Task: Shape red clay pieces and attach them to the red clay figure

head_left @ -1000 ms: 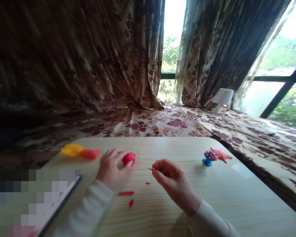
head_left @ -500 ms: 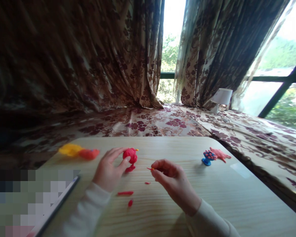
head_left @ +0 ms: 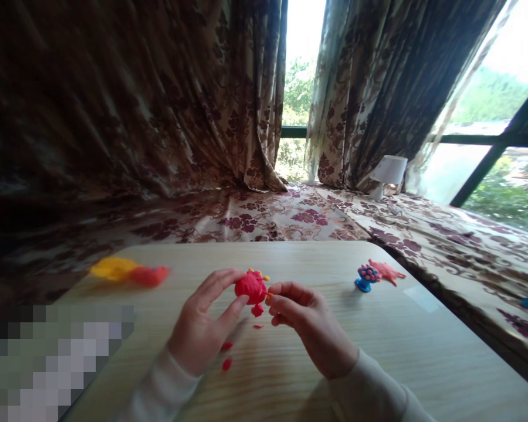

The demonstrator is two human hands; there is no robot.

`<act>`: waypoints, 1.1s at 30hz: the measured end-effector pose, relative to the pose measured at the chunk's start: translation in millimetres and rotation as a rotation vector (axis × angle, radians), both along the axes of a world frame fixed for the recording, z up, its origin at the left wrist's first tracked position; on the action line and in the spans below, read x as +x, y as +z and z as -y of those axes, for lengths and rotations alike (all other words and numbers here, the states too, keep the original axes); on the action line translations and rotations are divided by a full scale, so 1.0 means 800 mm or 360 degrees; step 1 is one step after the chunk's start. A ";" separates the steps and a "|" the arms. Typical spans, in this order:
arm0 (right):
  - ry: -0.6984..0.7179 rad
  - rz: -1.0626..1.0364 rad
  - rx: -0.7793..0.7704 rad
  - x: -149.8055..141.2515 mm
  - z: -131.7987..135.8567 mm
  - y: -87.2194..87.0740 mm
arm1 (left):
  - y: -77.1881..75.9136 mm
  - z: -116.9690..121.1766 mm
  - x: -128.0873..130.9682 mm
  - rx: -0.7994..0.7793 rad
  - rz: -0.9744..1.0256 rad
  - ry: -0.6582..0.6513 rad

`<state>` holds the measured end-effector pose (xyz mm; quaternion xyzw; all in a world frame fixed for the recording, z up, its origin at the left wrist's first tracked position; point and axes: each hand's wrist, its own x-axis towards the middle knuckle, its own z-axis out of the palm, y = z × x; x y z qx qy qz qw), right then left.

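Above the table, a red modelling-clay figure with small yellow bits on its top edge is gripped between thumb and fingers of my left hand. A red lobe hangs below its round body. My right hand pinches a small red clay strip with a yellow tip, whose thin end meets the figure's right side. Beneath the hands lie a thin red clay scrap, a red clay strip partly hidden by my left hand, and a red clay oval.
At the table's back left lies yellow clay beside red-orange clay. A blue clay piece with pink dots stands at the right before a flat pink clay shape. A white lamp stands beyond the table.
My left hand has moved right and turned the red figure, so more yellow bits show on it. The strip in my right hand now meets the figure's side.
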<state>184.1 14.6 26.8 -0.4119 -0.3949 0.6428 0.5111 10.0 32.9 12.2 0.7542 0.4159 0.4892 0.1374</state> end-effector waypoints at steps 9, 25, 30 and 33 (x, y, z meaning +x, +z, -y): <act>0.0010 -0.0021 -0.0034 0.000 0.001 0.001 | 0.002 0.004 0.001 0.0106 -0.0041 -0.0022; 0.0023 0.0064 -0.0038 0.000 0.002 0.005 | 0.006 0.008 0.003 0.0161 -0.0112 -0.0022; 0.0054 0.0105 -0.0029 0.001 0.003 0.004 | 0.007 0.009 0.004 0.0184 -0.0112 -0.0015; 0.0077 0.0083 -0.0021 0.000 0.003 0.003 | 0.007 0.009 0.004 0.0192 -0.0106 -0.0012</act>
